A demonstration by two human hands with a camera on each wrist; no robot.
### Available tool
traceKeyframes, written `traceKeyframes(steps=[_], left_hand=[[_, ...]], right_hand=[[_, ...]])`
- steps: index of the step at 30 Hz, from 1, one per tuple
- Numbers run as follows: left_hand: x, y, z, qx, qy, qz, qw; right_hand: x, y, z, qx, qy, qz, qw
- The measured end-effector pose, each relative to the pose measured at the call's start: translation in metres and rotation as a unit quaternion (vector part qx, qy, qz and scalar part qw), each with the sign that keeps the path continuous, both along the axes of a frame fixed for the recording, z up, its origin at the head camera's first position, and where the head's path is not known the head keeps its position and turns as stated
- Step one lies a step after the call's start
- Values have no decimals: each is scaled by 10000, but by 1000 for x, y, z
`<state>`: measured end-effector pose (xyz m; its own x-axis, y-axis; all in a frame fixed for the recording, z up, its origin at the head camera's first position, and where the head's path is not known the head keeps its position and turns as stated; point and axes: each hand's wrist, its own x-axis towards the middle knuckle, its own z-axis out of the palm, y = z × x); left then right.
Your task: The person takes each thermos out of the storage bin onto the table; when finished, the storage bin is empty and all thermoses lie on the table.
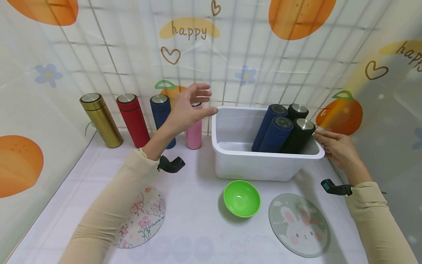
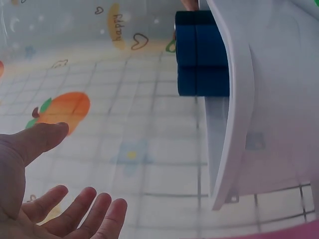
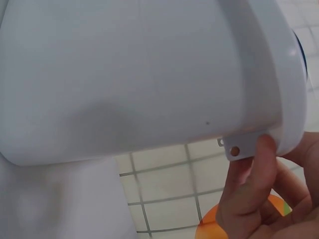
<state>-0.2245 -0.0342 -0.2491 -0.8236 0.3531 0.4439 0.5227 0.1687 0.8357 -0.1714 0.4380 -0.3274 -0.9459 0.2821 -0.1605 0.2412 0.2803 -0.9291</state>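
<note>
White plastic makes up the bin (image 1: 254, 167), which is toward one o'clock on the table (image 1: 197, 223). The person's right hand (image 1: 341, 148) is at the bin's three o'clock end, gripping its rim, with fingertips under the small holed tab (image 3: 246, 145). The left hand (image 1: 186, 108), at the bin's ten o'clock, is released: its fingers are parted and its thumb held away from them, near the rim and partly in front of the pink bottle (image 1: 194, 134). Inside the bin, on its three o'clock side, two blue bottles (image 1: 276, 135) lean beside two black bottles (image 1: 298, 136). Toward nine o'clock, beyond the pink bottle, come a navy bottle (image 1: 160, 115), a red bottle (image 1: 134, 121) and a gold bottle (image 1: 103, 123). From the bin, a green bowl (image 1: 242, 200) is at seven o'clock, a rabbit mat (image 1: 298, 227) at five and a butterfly mat (image 1: 148, 216) at eight, partly behind the left sleeve (image 1: 108, 205).
</note>
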Motion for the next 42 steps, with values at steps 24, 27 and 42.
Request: traceKeyframes(steps=[24, 27, 42], left_hand=[[5, 47, -20, -104, -255, -291, 9992], [5, 54, -23, -82, -321, -340, 9989], [8, 87, -27, -220, -478, -476, 9975]], right_hand=[[1, -3, 2, -65, -112, -76, 9999], [1, -2, 1, -95, -125, -68, 9999], [0, -2, 1, 13, -124, -38, 9999]])
